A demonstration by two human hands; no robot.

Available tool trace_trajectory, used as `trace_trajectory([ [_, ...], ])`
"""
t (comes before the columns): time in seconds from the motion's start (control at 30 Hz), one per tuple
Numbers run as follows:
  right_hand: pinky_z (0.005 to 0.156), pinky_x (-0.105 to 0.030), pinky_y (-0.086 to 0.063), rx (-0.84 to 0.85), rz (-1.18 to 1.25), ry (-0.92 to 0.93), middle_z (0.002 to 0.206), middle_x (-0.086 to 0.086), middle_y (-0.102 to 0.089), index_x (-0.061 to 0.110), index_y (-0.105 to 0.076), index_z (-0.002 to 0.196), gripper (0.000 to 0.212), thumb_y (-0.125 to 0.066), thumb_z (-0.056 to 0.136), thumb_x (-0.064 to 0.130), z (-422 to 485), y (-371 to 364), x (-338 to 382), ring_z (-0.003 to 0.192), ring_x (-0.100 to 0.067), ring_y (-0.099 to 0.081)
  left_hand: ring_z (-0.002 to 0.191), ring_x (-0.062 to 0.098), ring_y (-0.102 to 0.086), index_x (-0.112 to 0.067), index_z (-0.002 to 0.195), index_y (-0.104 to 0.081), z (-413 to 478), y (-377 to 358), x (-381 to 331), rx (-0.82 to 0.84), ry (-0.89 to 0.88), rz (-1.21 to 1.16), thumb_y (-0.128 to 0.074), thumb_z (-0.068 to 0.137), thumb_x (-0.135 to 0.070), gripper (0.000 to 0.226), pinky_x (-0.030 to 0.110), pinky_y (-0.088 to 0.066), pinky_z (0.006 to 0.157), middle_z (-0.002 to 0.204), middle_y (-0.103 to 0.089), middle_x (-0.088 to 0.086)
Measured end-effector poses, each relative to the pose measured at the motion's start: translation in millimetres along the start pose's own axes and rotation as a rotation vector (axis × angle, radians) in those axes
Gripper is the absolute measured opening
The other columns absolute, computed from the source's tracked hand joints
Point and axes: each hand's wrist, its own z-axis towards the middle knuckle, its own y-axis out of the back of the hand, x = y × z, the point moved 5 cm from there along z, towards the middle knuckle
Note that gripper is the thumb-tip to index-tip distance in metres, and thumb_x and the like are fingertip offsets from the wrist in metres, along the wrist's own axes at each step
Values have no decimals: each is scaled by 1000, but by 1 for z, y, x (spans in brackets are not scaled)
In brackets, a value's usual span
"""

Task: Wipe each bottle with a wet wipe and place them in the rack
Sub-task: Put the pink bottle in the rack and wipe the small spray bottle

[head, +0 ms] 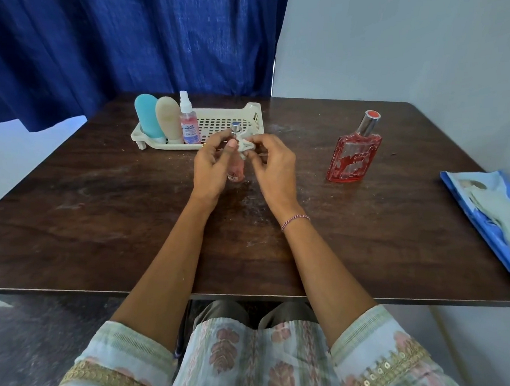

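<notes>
Left hand [211, 165] grips pink bottle [237, 170]; right hand [271, 165] presses wipe [245, 144] against it.

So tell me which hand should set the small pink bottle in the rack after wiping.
Probably left. The left hand grips the small pink bottle just in front of the rack; the right hand is pinching the wet wipe.
</notes>
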Motion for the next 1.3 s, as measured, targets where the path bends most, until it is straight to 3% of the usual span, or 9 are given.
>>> trace_trajectory([
  [0.2, 73, -27, -54, 160, -92, -31, 88, -9, -66, 3, -68, 85, 12, -73, 75, 2, -5, -11, -4, 74, -14, -61, 109, 14, -61, -8, 126, -57, -1, 1, 1, -11, 24, -37, -55, 95, -23, 34, 34, -51, 94, 118, -64, 5],
  [0.4, 75, -15, -49, 48, -49, -12, 96, -6, -66, 8, -68, 91, 15, -71, 77, 2, -3, -6, 0, 83, -10, -61, 112, 15, -59, -12, 122, -59, 1, 1, 2, -15, 39, -22, -55, 95, -24, 29, 39, -49, 98, 119, -63, 3],
  [0.47, 74, -19, -49, 148, -118, -64, 91, -6, -68, 7, -70, 88, 14, -73, 75, 5, -4, -12, -8, 78, -11, -60, 110, 13, -59, -14, 121, -58, 1, 0, 2, -24, 42, -33, -54, 96, -23, 27, 36, -50, 97, 118, -63, 1],
  [0.57, 76, -37, -53, 301, -243, -91, 89, -8, -70, 7, -70, 88, 13, -74, 76, 9, -7, -21, -15, 78, -20, -64, 112, 10, -57, -13, 125, -57, 1, 0, 3, -30, 35, 3, -53, 96, -24, 31, 33, -47, 100, 119, -62, -2],
  [0.73, 74, -34, -54, 191, -174, -51, 90, -7, -69, 9, -70, 89, 14, -74, 75, 7, -8, -14, -5, 78, -19, -64, 110, 14, -60, -16, 122, -59, 0, 1, 3, -16, 20, 26, -53, 96, -27, 30, 37, -49, 97, 118, -65, 2],
  [0.87, 75, -36, -54, 335, -292, -117, 89, -5, -70, 13, -70, 90, 12, -72, 78, 12, -10, -21, -15, 80, -19, -65, 112, 12, -58, -18, 123, -58, 0, 1, 3, -31, 30, 43, -51, 96, -28, 29, 38, -47, 100, 120, -63, 0],
  [1.1, 81, -21, -53, -14, -56, 46, 104, -6, -64, 8, -65, 101, 20, -68, 81, 5, -2, 1, 8, 90, -11, -61, 116, 14, -55, -9, 125, -56, -2, -1, -2, 35, 11, -16, -50, 97, -18, 30, 36, -45, 103, 122, -61, 4],
  [1.2, 81, -18, -52, -5, -51, 40, 105, -5, -64, 8, -65, 102, 22, -68, 81, 5, -2, 2, 7, 91, -8, -61, 118, 14, -54, -6, 126, -55, -2, -2, -3, 51, 19, -39, -48, 98, -15, 31, 33, -44, 103, 124, -60, 6],
  [1.3, 77, -26, -54, 89, -83, 0, 98, -6, -66, 7, -66, 94, 17, -71, 78, 5, -2, -3, 1, 84, -12, -62, 114, 14, -58, -7, 126, -55, -1, 0, 0, 25, 29, -33, -46, 99, -19, 31, 34, -46, 101, 121, -62, 7],
])
